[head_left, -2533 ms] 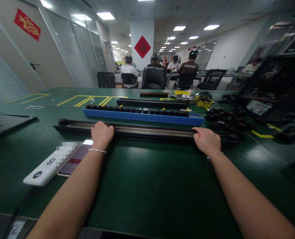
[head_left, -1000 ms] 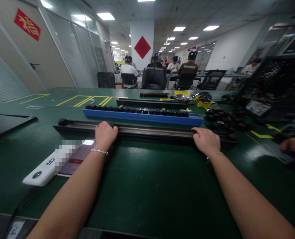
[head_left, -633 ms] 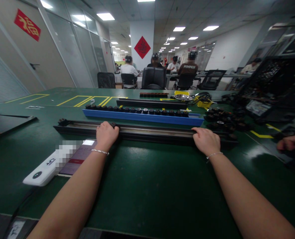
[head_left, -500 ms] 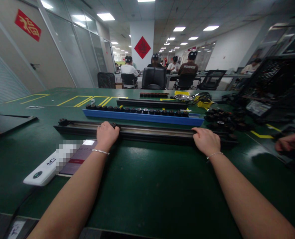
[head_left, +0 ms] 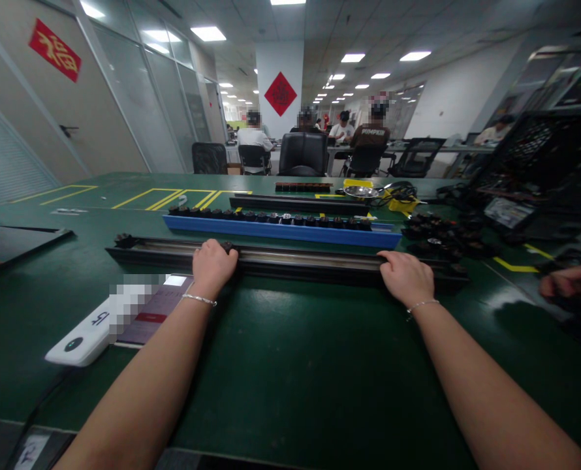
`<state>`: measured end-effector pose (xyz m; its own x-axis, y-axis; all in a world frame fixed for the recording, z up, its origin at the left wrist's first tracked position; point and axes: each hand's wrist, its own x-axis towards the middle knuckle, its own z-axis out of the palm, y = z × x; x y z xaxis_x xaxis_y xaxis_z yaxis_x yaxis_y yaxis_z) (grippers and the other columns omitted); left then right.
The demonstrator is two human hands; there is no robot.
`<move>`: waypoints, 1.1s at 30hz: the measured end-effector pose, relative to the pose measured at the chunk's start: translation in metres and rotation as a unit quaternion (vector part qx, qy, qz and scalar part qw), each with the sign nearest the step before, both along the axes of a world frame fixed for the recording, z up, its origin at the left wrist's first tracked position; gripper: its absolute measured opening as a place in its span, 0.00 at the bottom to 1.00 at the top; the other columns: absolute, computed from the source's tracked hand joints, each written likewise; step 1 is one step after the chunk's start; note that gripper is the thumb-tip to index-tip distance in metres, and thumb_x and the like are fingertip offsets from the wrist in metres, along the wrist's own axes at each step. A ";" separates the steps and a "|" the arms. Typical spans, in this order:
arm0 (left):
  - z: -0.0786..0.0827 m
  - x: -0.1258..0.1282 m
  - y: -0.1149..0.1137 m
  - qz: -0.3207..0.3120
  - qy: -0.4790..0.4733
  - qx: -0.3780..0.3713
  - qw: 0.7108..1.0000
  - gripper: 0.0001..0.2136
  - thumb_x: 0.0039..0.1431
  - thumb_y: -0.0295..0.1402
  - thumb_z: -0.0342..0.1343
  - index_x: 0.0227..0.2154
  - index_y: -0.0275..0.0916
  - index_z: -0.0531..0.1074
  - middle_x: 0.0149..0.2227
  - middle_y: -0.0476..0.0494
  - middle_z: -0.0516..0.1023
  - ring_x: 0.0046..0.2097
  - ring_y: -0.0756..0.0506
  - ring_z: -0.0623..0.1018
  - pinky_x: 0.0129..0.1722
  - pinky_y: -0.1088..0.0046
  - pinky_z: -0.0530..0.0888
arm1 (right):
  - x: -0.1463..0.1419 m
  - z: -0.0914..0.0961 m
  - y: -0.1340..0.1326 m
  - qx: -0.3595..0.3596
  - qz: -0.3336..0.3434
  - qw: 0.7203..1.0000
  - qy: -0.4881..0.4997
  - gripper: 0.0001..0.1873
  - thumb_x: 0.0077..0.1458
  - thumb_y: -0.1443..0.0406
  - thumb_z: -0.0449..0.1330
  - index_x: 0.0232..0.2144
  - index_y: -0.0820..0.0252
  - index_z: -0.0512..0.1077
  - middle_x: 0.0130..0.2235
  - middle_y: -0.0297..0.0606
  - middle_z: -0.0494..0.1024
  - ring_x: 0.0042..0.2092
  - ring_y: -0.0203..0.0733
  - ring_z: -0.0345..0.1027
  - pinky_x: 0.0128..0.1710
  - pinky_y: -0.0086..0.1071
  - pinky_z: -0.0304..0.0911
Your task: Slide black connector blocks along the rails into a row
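Observation:
A long black rail [head_left: 310, 266] with a shiny metal strip along its channel lies crosswise on the green table in front of me. My left hand [head_left: 214, 266] is closed around a small black part [head_left: 228, 247] that sits in the channel, left of the middle. The fingertips are partly hidden behind the hand. Toward the right end, my right hand [head_left: 408, 277] grips the rail, thumb on the near side. Another small black part [head_left: 124, 239] sits at the rail's left end.
Behind the rail lies a blue rail [head_left: 281, 230] lined with several black parts. A pile of black parts [head_left: 437, 235] is to its right. A white device [head_left: 79, 339] is at front left. Another person's hand [head_left: 572, 284] shows at the right edge.
My left hand and the small black part have shifted slightly to the right along the channel. My right hand and the rail have stayed in place.

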<state>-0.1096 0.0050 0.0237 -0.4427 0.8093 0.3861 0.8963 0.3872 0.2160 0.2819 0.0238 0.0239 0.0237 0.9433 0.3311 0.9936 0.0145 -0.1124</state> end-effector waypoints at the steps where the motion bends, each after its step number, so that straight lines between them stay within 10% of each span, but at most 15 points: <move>1: 0.000 0.000 0.000 -0.001 -0.001 -0.001 1.000 0.24 0.53 0.41 0.46 0.44 0.24 0.69 0.43 0.24 0.75 0.47 0.31 0.74 0.49 0.58 0.68 | 0.000 0.000 0.000 -0.001 -0.001 1.000 0.001 0.25 0.55 0.64 0.43 0.50 0.55 0.73 0.53 0.40 0.74 0.53 0.49 0.63 0.50 0.45 0.58; 33: 0.004 0.013 -0.003 -0.022 -0.023 -0.015 0.999 0.22 0.54 0.43 0.48 0.42 0.29 0.69 0.43 0.27 0.76 0.48 0.32 0.75 0.48 0.59 0.67 | -0.002 0.002 -0.003 0.001 0.000 1.000 0.007 0.25 0.55 0.65 0.43 0.49 0.56 0.73 0.53 0.40 0.74 0.54 0.49 0.63 0.51 0.45 0.58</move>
<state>-0.0969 0.0020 0.0282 -0.4226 0.8393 0.3419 0.9022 0.3538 0.2465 0.2801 0.0208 0.0261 0.0279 0.9428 0.3321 0.9918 0.0155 -0.1271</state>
